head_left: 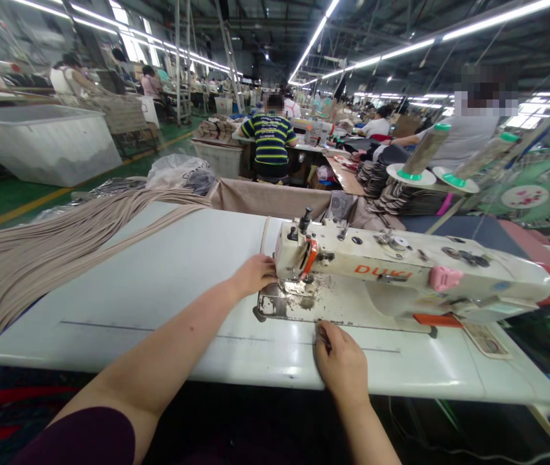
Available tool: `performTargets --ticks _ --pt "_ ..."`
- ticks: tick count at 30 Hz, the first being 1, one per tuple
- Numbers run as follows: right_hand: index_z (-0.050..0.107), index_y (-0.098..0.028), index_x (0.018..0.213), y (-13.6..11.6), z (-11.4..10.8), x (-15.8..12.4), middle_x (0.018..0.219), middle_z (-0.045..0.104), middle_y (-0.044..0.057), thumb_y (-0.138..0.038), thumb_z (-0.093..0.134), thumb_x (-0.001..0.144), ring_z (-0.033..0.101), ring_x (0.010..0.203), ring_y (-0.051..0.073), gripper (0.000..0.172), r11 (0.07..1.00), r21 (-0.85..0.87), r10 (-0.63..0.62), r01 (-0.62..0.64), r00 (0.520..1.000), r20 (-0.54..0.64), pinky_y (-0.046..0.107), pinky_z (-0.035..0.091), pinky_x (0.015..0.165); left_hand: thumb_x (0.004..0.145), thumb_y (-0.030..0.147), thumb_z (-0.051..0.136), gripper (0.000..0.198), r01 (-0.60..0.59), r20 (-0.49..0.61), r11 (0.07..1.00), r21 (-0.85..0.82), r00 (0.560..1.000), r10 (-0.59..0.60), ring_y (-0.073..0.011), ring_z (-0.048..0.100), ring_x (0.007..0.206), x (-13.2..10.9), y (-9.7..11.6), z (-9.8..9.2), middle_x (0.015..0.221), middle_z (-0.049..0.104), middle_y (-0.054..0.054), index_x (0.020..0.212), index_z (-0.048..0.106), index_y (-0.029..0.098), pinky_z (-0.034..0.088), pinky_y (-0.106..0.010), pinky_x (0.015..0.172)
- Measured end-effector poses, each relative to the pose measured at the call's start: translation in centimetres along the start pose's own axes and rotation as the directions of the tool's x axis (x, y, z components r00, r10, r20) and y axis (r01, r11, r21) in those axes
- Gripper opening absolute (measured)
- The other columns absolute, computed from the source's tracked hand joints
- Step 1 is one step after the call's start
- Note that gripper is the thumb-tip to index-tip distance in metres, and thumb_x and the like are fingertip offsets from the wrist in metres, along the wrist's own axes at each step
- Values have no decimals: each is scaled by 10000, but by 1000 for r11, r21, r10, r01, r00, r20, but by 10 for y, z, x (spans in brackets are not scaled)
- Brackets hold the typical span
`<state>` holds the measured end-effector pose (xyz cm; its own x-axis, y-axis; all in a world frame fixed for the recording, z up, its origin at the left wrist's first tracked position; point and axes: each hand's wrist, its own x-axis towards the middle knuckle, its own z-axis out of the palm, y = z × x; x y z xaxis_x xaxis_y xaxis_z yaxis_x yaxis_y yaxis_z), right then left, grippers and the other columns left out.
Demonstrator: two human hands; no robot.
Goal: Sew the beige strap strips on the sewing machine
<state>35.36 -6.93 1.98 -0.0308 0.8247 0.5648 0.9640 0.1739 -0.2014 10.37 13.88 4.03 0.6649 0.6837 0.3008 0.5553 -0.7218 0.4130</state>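
Observation:
A white sewing machine with orange trim stands on the pale table. My left hand is at the needle end of the machine, its fingertips partly hidden behind the machine head. A narrow beige strip runs across the table just behind that hand. My right hand rests at the front edge of the machine bed, fingers curled together around something dark and small that I cannot make out. The metal needle plate lies between the two hands.
Long beige strips are heaped along the table's left side. Two thread cones and a green fan stand at the right. A person in a striped shirt sits beyond a fabric-lined bin.

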Motion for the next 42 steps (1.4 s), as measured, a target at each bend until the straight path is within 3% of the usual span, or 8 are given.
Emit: performTargets --ticks 6,13,21,34,42 --pt "697 -201 1082 -2 -3 2 908 778 52 -151 519 868 703 778 234 283 1000 -7 -7 7 1000 11 328 499 716 924 353 714 140 99 -18 995 23 995 -98 -262 683 1005 -16 9 -1 1044 781 -44 938 813 256 454 -442 967" --pt "707 -187 1083 -2 -2 1 916 775 54 -151 528 868 705 784 240 282 1000 -15 -24 24 1000 -11 336 503 723 912 231 714 82 181 -20 982 -55 983 -182 -199 685 989 -25 26 -1 991 757 -27 864 778 214 495 -316 919" --pt "707 -177 1075 -2 1 0 906 775 63 -139 522 861 700 777 241 286 999 -21 -33 32 999 -25 337 499 719 886 187 718 36 284 -10 952 -111 958 -287 -143 646 805 -40 46 5 927 674 -9 865 743 202 499 -254 741" --pt "702 -192 1080 -3 0 -1 901 767 43 -137 528 868 685 777 231 279 1000 -7 1 -1 1000 0 331 476 705 870 122 709 74 342 -32 928 -144 936 -350 -156 659 860 -44 67 10 960 671 -29 845 703 192 517 -273 797" --pt "696 -193 1100 -4 -2 -2 928 770 53 -136 527 867 683 807 229 293 1000 3 10 -11 1000 22 325 478 724 848 82 699 116 348 -13 924 -157 935 -354 -165 668 870 -41 66 8 963 679 -31 807 697 190 526 -289 812"
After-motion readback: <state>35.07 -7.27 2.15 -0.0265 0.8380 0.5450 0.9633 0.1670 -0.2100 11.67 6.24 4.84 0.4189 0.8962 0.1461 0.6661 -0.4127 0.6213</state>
